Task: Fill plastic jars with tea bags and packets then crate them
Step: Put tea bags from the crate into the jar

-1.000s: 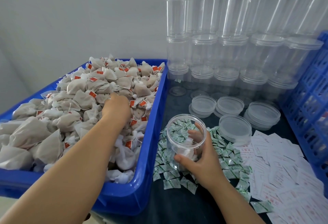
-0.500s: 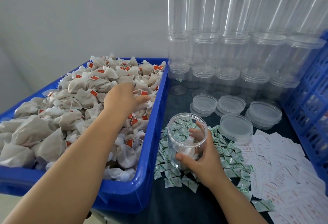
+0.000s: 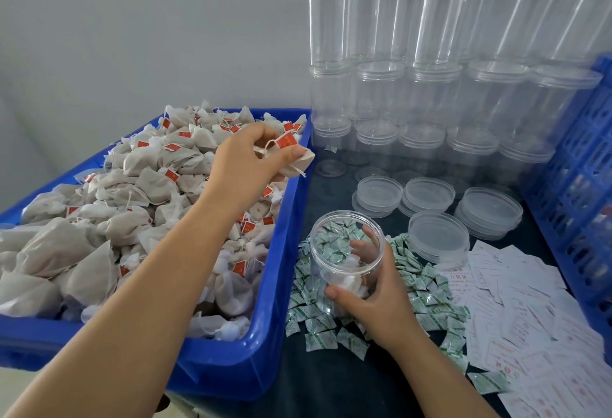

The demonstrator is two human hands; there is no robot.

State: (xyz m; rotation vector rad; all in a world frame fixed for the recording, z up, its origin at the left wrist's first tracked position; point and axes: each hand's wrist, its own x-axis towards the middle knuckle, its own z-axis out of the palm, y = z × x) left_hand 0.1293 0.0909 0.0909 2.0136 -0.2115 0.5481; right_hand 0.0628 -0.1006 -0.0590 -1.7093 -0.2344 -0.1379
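Pinching tea bag in left hand | right hand clamped round jar — steady it | drop bag centred over mouth — string clear of rim

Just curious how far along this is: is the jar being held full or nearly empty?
Nearly empty. The clear jar in the right hand shows only a few white tea bags at its bottom, and no lid.

left hand pinching tea bag, right hand around jar

left grip raised (fingers pinched), right grip curled low, thumb forward.
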